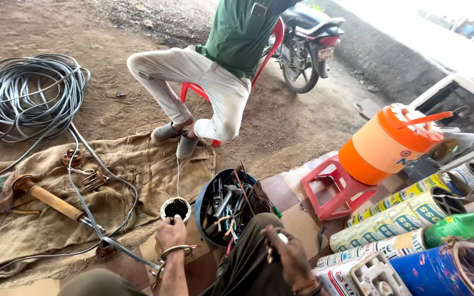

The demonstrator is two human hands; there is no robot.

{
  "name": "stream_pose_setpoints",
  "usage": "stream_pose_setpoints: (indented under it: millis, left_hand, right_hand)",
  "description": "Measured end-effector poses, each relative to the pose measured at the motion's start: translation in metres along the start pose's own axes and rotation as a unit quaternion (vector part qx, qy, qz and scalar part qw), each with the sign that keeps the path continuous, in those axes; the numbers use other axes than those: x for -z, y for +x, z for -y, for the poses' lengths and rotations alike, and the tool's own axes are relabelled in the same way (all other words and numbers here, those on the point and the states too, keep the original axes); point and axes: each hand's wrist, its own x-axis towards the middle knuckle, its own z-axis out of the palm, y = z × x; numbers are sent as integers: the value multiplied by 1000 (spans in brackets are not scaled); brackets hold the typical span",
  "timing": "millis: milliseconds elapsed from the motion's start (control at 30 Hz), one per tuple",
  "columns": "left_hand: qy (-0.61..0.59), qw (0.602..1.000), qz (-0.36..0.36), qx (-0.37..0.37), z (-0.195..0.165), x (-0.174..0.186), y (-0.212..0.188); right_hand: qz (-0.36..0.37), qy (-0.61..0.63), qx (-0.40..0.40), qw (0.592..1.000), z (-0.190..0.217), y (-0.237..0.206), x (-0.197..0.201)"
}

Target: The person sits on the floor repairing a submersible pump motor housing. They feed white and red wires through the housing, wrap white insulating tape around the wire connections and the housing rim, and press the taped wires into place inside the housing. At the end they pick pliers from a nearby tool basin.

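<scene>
cylindrical cans lay on their sides at right, stacked, with yellow, white and green printed labels. a white printed can sat at the bottom edge beside a blue drum. a green bottle lay on the cans. an orange cooler carried a small round logo. the motorcycle's plate was yellow.

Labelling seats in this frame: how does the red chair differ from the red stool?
The red chair stands on bare dirt with a person sitting on it; the red stool stands on the tiled edge and carries a tilted orange water cooler. The chair has a backrest; the stool has none and sits lower. Both are red plastic.
</scene>
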Motion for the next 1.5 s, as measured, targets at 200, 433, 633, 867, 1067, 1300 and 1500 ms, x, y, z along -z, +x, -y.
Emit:
stream_pose_setpoints:
  millis: [200, 433, 633, 867, 1067, 1300, 1500]
  left_hand:
    - [59, 993, -79, -57, 0, 3, 10]
    - [251, 951, -118, -135, 26, -56, 0]
    - [72, 993, -89, 5, 24, -58, -22]
    - [59, 996, -63, -35, 32, -50, -32]
    - [89, 985, -132, -61, 44, -57, -8]
    - [77, 994, -80, -11, 17, -31, -4]
    - [69, 995, -69, 14, 7, -18, -3]
  right_hand:
    - [112, 18, 509, 853, 59, -60, -11]
    - [302, -446, 419, 731, 57, -103, 5]
    - [-29, -493, 285, 822, 38, -114, 83]
    - [-386, -582, 213, 683, 34, -113, 204]
    - [-386, -617, 120, 675, 0, -78, 246]
    - [-310, -747, 13, 587, -28, -25, 268]
    - [-305, -761, -59, 570, -20, -19, 259]
